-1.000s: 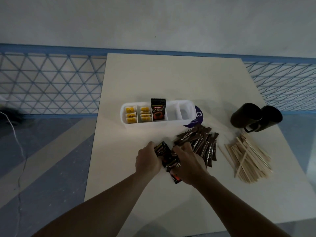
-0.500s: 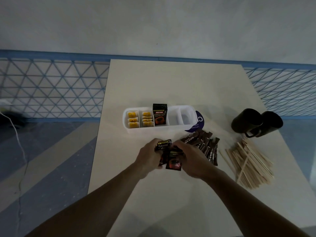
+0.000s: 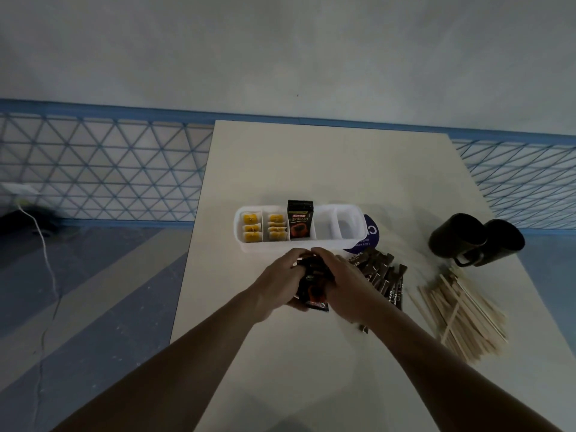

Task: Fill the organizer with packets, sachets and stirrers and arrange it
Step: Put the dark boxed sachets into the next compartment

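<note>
Left hand and right hand both curl round a glossy black sachet bundle over the matte cream table — left grips its 9 o'clock side, right its 3. The white plastic organizer, long with rounded corners, lies just beyond at 12: yellow packets fill its two left bays, and one black sachet stands upright in the third. Slim brown stick packets lie at 3, and pale wooden stirrers are heaped at 4.

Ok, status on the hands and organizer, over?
Left hand and right hand both grip the dark sachets, just short of the organizer. Two right-end slots look empty. Nothing in between.
</note>
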